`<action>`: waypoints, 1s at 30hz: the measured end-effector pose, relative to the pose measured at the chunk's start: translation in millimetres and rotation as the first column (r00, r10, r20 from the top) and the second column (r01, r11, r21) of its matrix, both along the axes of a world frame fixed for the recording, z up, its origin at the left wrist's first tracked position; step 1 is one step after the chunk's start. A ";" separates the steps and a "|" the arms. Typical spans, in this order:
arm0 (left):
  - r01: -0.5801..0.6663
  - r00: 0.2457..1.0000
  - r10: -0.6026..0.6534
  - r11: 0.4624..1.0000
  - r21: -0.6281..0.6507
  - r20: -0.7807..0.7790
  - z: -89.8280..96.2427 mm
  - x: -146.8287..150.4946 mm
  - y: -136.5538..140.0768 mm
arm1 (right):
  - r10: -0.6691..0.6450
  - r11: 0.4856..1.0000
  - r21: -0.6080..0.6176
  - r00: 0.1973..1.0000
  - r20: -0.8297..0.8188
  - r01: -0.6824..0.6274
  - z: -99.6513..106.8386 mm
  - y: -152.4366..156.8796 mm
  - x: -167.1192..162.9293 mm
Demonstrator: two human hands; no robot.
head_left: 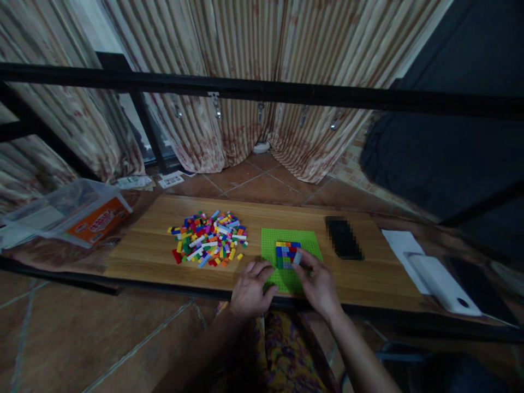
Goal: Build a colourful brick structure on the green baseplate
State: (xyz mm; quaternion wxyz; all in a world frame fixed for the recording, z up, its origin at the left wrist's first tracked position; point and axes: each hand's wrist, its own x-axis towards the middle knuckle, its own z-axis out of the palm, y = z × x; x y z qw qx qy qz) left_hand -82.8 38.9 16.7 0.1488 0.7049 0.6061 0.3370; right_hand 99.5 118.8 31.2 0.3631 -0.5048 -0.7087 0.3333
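Note:
A bright green baseplate (268, 236) lies near the table's front edge. On it sits a block of toy bricks (286, 252) in yellow, orange, blue, red, green and grey. My right hand (317, 281) pinches a light grey-blue brick (297, 257) between thumb and finger, at the right side of the block. My left hand (252, 288) rests at the plate's lower left edge, fingers apart and slightly curled, with nothing visible in it. My right fingers hide part of the block's right side.
A loose pile of mixed bricks (210, 240) covers the left of the wooden table (139, 240). A pixelated dark object (344, 238) lies right of the plate. Farther out are a clear plastic bin (69, 210) at left, and a white device (444, 284) on paper at right.

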 end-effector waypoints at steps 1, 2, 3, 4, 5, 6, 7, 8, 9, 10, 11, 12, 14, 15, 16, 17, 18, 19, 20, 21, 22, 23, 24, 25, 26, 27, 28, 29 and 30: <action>0.001 1.000 -0.001 1.000 -0.005 -0.001 0.1 0.0 0.1 | 0.031 0.997 0.061 0.997 0.074 -0.036 2.3 6.3 -3.4; 0.002 1.000 -0.002 1.000 -0.008 -0.002 0.4 -0.1 0.1 | 0.057 0.991 0.113 0.989 0.139 -0.073 4.1 13.0 -7.3; 0.003 1.000 -0.003 1.000 -0.011 -0.003 0.8 -0.3 0.1 | 0.072 0.983 0.153 0.979 0.192 -0.102 5.2 19.7 -11.4; 0.004 1.000 -0.004 1.000 -0.012 -0.004 1.1 -0.4 0.0 | 0.077 0.976 0.180 0.969 0.236 -0.121 5.6 26.1 -15.6; 0.004 1.000 -0.004 1.000 -0.013 -0.004 1.6 -0.5 -0.1 | 0.075 0.972 0.196 0.959 0.272 -0.131 5.3 32.0 -19.7; 0.004 1.000 -0.004 1.000 -0.012 -0.003 2.0 -0.6 -0.3 | 0.067 0.970 0.205 0.951 0.301 -0.134 4.2 37.2 -23.5; 0.003 1.000 -0.003 1.000 -0.010 -0.002 2.4 -0.6 -0.5 | 0.063 0.969 0.206 0.943 0.326 -0.136 2.5 41.6 -26.7; 0.002 1.000 -0.002 1.000 -0.008 0.001 2.8 -0.6 -0.7 | 0.062 0.970 0.201 0.936 0.347 -0.139 0.4 45.3 -29.2; 0.004 1.000 -0.004 1.000 -0.005 0.004 3.1 -0.6 -0.9 | 0.068 0.971 0.189 0.928 0.368 -0.146 -2.0 48.2 -31.0; 0.006 1.000 -0.006 1.000 -0.003 0.008 3.5 -0.6 -1.1 | 0.077 0.973 0.174 0.919 0.387 -0.155 -4.6 50.5 -32.0; 0.008 1.000 -0.008 1.000 -0.001 0.011 3.8 -0.6 -1.2 | 0.088 0.974 0.156 0.910 0.406 -0.164 -7.1 52.4 -32.2; 0.010 1.000 -0.010 1.000 -0.001 0.013 4.1 -0.7 -1.3 | 0.099 0.975 0.139 0.901 0.422 -0.172 -9.3 53.8 -31.9; 0.012 1.000 -0.012 1.000 -0.002 0.015 4.6 -0.7 -1.5 | 0.117 0.976 0.116 0.889 0.442 -0.186 -12.8 56.1 -29.9; 0.011 1.000 -0.011 1.000 -0.002 0.016 4.8 -0.6 -1.5 | 0.125 0.975 0.109 0.886 0.446 -0.192 -13.9 57.2 -28.7; 0.010 1.000 -0.010 1.000 -0.002 0.019 5.0 -0.5 -1.7 | 0.131 0.975 0.103 0.885 0.447 -0.197 -14.7 58.2 -27.5; 0.009 1.000 -0.009 1.000 -0.001 0.022 5.1 -0.3 -1.8 | 0.138 0.974 0.099 0.883 0.448 -0.203 -15.0 59.4 -26.5; 0.008 1.000 -0.008 1.000 -0.001 0.026 5.2 -0.1 -2.0 | 0.146 0.973 0.095 0.882 0.449 -0.210 -15.1 60.5 -25.7; 0.007 1.000 -0.007 1.000 -0.002 0.029 5.3 0.2 -2.2 | 0.154 0.972 0.091 0.880 0.450 -0.217 -15.0 61.7 -25.2; 0.006 0.999 -0.006 1.000 -0.005 0.033 5.3 0.5 -2.5 | 0.165 0.970 0.086 0.877 0.452 -0.226 -14.8 63.0 -25.0; 0.004 0.999 -0.004 1.000 -0.009 0.035 5.3 0.8 -2.7 | 0.173 0.969 0.080 0.874 0.453 -0.234 -14.4 64.2 -24.9; 0.002 0.999 -0.002 1.000 -0.012 0.037 5.2 1.1 -2.9 | 0.181 0.968 0.073 0.872 0.455 -0.240 -14.0 65.4 -24.9; 0.000 0.999 0.000 1.000 -0.014 0.039 5.1 1.3 -3.2 | 0.188 0.968 0.064 0.869 0.458 -0.243 -13.6 66.4 -24.9; -0.001 0.999 0.001 1.000 -0.015 0.039 4.9 1.5 -3.4 | 0.194 0.968 0.056 0.866 0.460 -0.247 -13.2 67.5 -24.8; -0.002 0.999 0.003 1.000 -0.015 0.038 4.7 1.6 -3.5 | 0.202 0.967 0.047 0.863 0.462 -0.251 -12.9 68.4 -24.5; -0.004 0.999 0.004 1.000 -0.016 0.035 4.6 1.8 -3.6 | 0.211 0.965 0.040 0.861 0.463 -0.258 -12.7 69.3 -24.0; -0.005 1.000 0.006 1.000 -0.019 0.030 4.4 1.9 -3.7 | 0.220 0.963 0.036 0.859 0.462 -0.266 -12.6 70.2 -23.3; -0.007 1.000 0.007 1.000 -0.022 0.025 4.3 2.0 -3.8 | 0.230 0.961 0.033 0.857 0.461 -0.276 -12.7 71.0 -22.5; -0.007 1.000 0.007 1.000 -0.027 0.020 4.2 2.0 -3.8 | 0.239 0.958 0.033 0.856 0.458 -0.286 -13.0 71.7 -21.6; -0.007 1.000 0.008 0.999 -0.032 0.017 4.2 2.1 -3.9 | 0.245 0.956 0.036 0.855 0.456 -0.293 -13.4 72.5 -20.8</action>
